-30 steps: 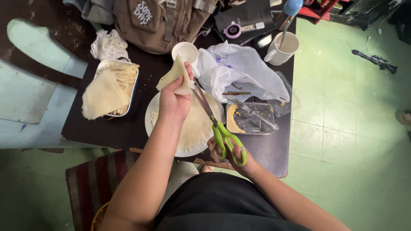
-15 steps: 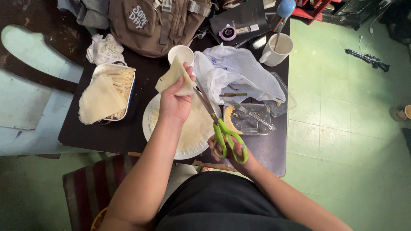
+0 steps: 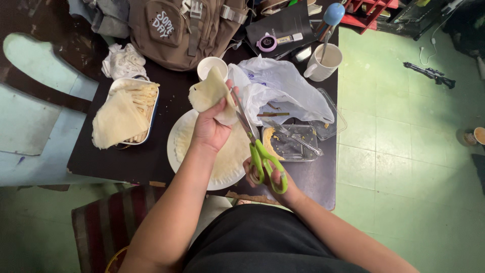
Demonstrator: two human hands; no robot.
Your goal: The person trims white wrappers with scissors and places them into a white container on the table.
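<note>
1. Our left hand (image 3: 209, 129) pinches a folded wrapper (image 3: 212, 93) above the plate (image 3: 174, 151).
2. Our right hand (image 3: 270, 177) is closed on green scissors (image 3: 255, 146); their blades sit beside our thumb and could nick it.
3. The table (image 3: 313, 177) is crowded: a tray (image 3: 290, 141) and a bag (image 3: 283, 86) lie close right, and the near edge is just under our wrists.

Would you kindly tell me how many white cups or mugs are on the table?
2: a small cup behind the held wrapper, and a handled mug at the far right corner.
</note>
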